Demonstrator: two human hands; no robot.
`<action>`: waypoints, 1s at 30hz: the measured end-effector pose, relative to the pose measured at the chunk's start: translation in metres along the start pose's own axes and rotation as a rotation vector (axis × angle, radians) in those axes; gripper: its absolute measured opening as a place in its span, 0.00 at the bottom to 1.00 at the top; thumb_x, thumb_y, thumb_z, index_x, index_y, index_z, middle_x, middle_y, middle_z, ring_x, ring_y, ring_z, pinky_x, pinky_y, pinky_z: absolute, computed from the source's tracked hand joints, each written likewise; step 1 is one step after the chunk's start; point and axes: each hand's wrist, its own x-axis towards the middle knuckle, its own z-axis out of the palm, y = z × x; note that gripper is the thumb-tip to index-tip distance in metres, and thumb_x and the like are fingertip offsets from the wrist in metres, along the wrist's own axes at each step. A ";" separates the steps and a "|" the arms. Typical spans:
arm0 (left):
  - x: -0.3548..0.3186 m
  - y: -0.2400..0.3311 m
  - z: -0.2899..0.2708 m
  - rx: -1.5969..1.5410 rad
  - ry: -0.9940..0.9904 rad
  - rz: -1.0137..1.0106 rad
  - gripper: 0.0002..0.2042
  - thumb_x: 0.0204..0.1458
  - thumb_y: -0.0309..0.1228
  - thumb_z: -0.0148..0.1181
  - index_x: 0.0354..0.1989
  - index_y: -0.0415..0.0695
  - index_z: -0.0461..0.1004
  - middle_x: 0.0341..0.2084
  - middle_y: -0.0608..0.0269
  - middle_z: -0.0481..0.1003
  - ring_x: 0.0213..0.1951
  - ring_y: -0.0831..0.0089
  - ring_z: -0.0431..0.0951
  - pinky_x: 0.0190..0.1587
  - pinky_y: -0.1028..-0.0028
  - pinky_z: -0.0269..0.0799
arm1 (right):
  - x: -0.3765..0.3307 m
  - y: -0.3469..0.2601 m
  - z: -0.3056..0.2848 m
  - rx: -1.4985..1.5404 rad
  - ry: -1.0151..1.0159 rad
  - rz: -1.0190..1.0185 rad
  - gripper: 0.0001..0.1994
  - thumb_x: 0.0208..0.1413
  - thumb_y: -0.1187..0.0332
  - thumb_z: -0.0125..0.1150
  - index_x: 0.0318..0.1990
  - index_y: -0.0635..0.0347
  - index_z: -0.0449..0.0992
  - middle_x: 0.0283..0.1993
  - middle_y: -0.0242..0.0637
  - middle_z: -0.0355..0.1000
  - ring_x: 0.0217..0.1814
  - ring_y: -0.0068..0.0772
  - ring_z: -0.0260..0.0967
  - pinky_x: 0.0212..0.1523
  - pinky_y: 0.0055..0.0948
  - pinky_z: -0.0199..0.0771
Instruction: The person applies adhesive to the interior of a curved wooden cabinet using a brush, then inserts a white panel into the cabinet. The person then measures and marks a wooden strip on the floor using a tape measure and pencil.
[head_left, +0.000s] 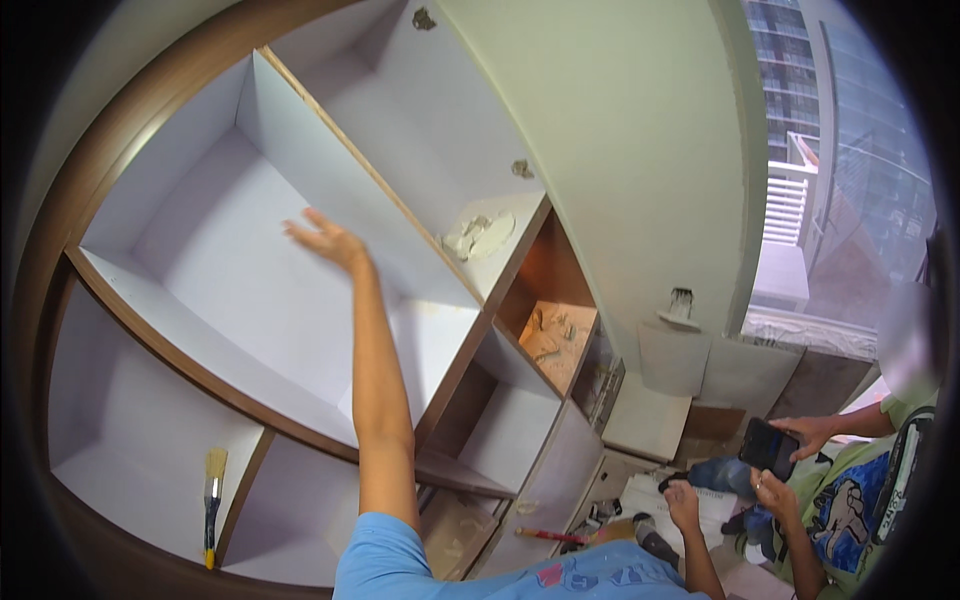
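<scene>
My left hand (328, 240) is raised inside a large pale cabinet compartment (235, 230). Its fingers are spread and it holds nothing; I cannot tell whether it touches the panel. Low on the right, my right hand (682, 505) has its fingers curled in. A small dark patch shows by its fingertips, and what it holds, if anything, is hidden. A paintbrush (213, 505) with pale bristles and a dark, yellow-ended handle stands upright in the lower left compartment, away from both hands.
Pale broken pieces (480, 237) lie in the upper right compartment, and debris (550, 335) fills a small brown one. A red-handled tool (550, 535) lies below. Another person at right holds a black phone (768, 450). Loose boards (672, 362) lean under a window (850, 150).
</scene>
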 end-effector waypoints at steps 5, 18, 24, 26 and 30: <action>0.046 0.039 0.023 0.038 -0.203 0.147 0.46 0.67 0.64 0.34 0.77 0.33 0.38 0.78 0.39 0.35 0.79 0.50 0.33 0.78 0.57 0.30 | 0.001 -0.010 0.001 -0.161 0.019 0.041 0.10 0.55 0.77 0.66 0.45 0.66 0.77 0.38 0.44 0.79 0.43 0.34 0.79 0.43 0.31 0.79; 0.053 0.161 0.013 0.197 -0.295 0.333 0.44 0.62 0.47 0.54 0.76 0.29 0.41 0.75 0.31 0.40 0.78 0.46 0.36 0.78 0.55 0.36 | 0.029 -0.028 0.007 -0.073 0.007 0.041 0.09 0.53 0.76 0.66 0.42 0.66 0.80 0.36 0.41 0.81 0.38 0.30 0.79 0.41 0.30 0.78; 0.065 0.160 -0.010 0.135 -0.252 0.502 0.35 0.59 0.29 0.45 0.74 0.28 0.47 0.75 0.33 0.45 0.78 0.46 0.42 0.78 0.57 0.39 | 0.022 -0.007 0.004 -0.116 0.008 0.021 0.10 0.52 0.76 0.65 0.42 0.66 0.79 0.34 0.40 0.79 0.36 0.29 0.78 0.40 0.29 0.78; 0.062 0.163 -0.015 0.106 -0.257 0.482 0.34 0.59 0.28 0.43 0.74 0.28 0.47 0.75 0.35 0.47 0.78 0.46 0.43 0.78 0.57 0.40 | 0.019 0.006 -0.001 -0.097 0.007 0.008 0.10 0.52 0.76 0.65 0.42 0.67 0.79 0.33 0.40 0.79 0.35 0.28 0.77 0.38 0.29 0.77; 0.064 0.164 -0.022 0.099 -0.264 0.446 0.35 0.61 0.31 0.43 0.75 0.28 0.45 0.75 0.35 0.46 0.78 0.47 0.43 0.78 0.57 0.39 | 0.015 0.008 -0.009 -0.061 -0.044 0.050 0.10 0.51 0.78 0.66 0.42 0.66 0.78 0.34 0.41 0.79 0.36 0.32 0.77 0.40 0.30 0.77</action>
